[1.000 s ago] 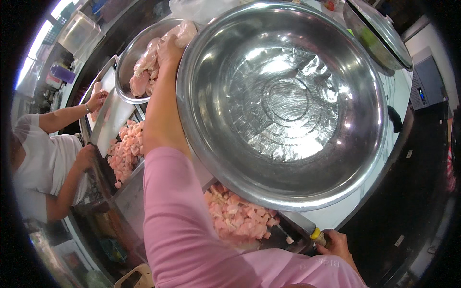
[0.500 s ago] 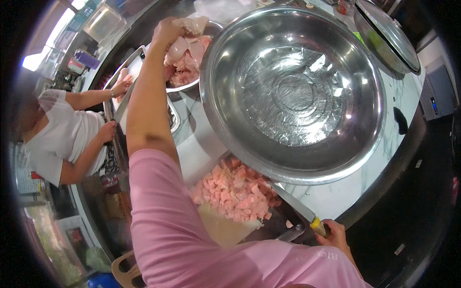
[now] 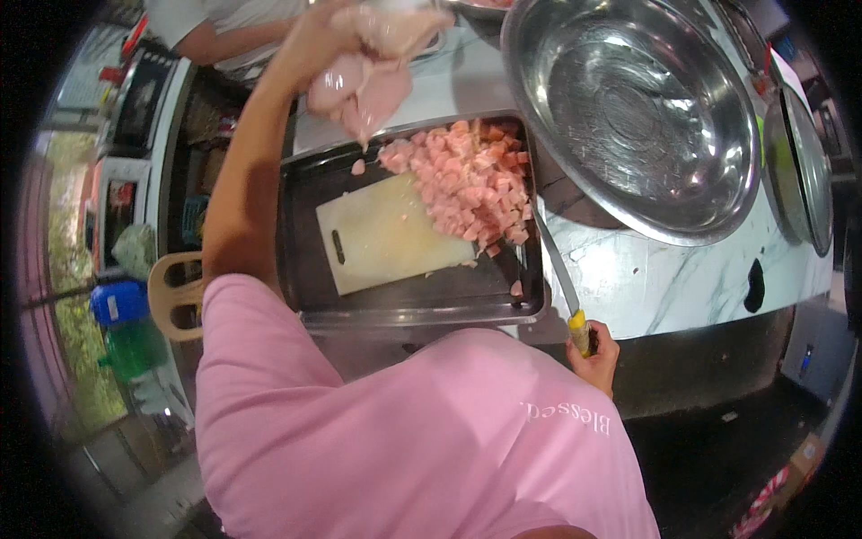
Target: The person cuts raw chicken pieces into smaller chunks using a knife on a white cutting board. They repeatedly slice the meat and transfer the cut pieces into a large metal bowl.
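My left hand (image 3: 328,34) grips raw chicken breasts (image 3: 377,99), which dangle above the back left of a dark metal tray (image 3: 404,314). Inside that tray, a heap of pink diced chicken (image 3: 462,175) lies beside and partly on a pale cutting board (image 3: 377,238) with a slot handle. My right hand (image 3: 593,355) is closed on the yellow handle of a knife (image 3: 564,278), whose blade rests along the tray's right edge, by the diced meat.
A large steel basin (image 3: 718,216) stands back right on the marble counter (image 3: 673,278), beside a lidded pot (image 3: 799,171). Another bowl (image 3: 480,7) is at the back. Another person's white sleeve (image 3: 180,22) and arm show top left. A beige chair (image 3: 175,292) is at left.
My left hand has lifted the chicken out of the bowl and over toward the tray. The view has turned, bringing the whole tray and board into sight. My right hand still holds the knife.
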